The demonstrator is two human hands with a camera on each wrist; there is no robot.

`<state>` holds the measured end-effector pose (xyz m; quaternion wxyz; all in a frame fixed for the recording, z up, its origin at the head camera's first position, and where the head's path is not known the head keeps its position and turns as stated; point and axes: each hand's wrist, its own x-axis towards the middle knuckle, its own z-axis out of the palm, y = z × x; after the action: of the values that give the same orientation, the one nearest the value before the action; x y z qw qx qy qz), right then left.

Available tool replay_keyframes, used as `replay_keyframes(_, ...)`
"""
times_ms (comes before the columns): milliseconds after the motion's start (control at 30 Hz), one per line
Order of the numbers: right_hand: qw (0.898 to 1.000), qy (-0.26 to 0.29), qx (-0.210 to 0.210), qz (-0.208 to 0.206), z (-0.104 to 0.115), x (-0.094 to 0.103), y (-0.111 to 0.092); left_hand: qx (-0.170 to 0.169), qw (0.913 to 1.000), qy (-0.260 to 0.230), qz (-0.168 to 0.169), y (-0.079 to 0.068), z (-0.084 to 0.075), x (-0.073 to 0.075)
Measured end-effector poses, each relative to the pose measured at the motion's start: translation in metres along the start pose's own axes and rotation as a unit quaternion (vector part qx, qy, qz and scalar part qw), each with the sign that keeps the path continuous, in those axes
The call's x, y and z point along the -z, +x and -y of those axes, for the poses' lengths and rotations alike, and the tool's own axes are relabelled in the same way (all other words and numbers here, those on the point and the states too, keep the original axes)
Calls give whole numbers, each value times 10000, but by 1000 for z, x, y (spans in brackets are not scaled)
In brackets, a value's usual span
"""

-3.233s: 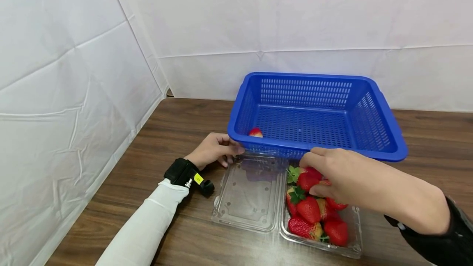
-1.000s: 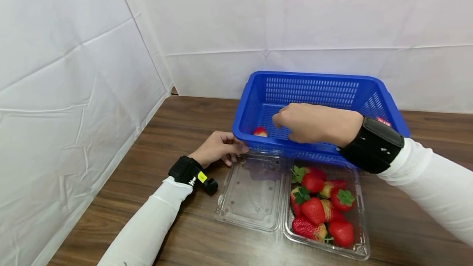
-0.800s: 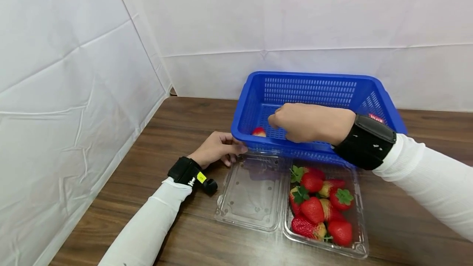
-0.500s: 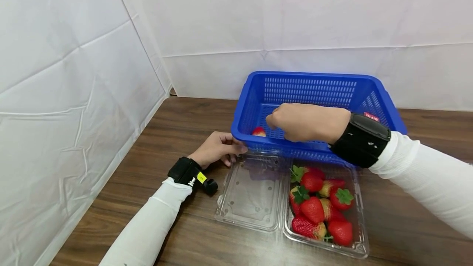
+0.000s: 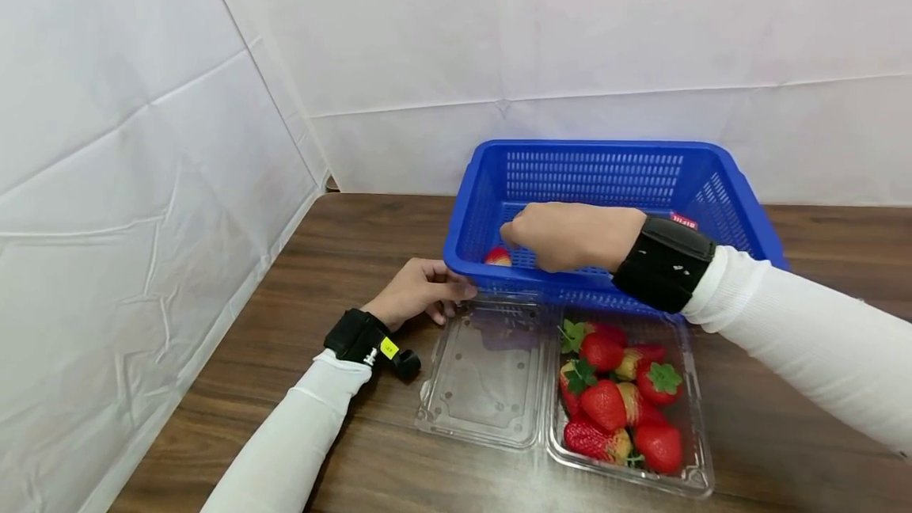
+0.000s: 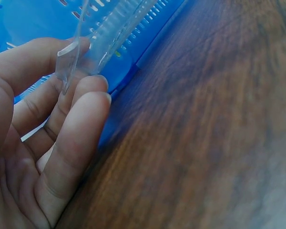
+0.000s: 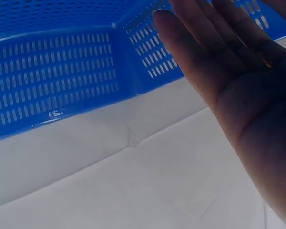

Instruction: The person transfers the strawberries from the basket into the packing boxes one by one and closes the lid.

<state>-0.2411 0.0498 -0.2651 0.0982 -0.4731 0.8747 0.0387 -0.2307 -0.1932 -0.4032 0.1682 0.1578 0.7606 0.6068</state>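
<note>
In the head view, my left hand (image 5: 419,291) pinches the far left corner of the clear plastic clamshell lid (image 5: 484,394). The left wrist view shows thumb and fingers around the thin lid edge (image 6: 68,59). My right hand (image 5: 570,236) reaches into the blue basket (image 5: 613,147), back of the hand up, just right of a strawberry (image 5: 498,256) in the near left corner. Its fingers extend loosely in the right wrist view, with nothing visible in them. Several red strawberries (image 5: 604,404) with green leaves lie in the clamshell's tray (image 5: 701,450).
The basket stands behind the unfolded clamshell, its near rim overlapping the clamshell's far edge. A wooden table (image 5: 370,457) carries everything. White sheeting (image 5: 399,38) hangs behind and along the left side. Black camera straps sit on both wrists.
My right hand has left the strawberries in the tray, moved over into the basket and shifted left toward the lone strawberry. My left hand has stayed at the lid corner.
</note>
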Motion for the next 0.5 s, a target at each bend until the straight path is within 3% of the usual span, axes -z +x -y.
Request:
replay_keyframes(200, 9997, 114, -156, 133, -1, -3, 7, 34, 10000, 20, -9, -2, 0, 2)
replay_keyframes(500, 9998, 126, -71, 144, -2, -6, 19, 57, 10000, 33, -28, -3, -1, 3)
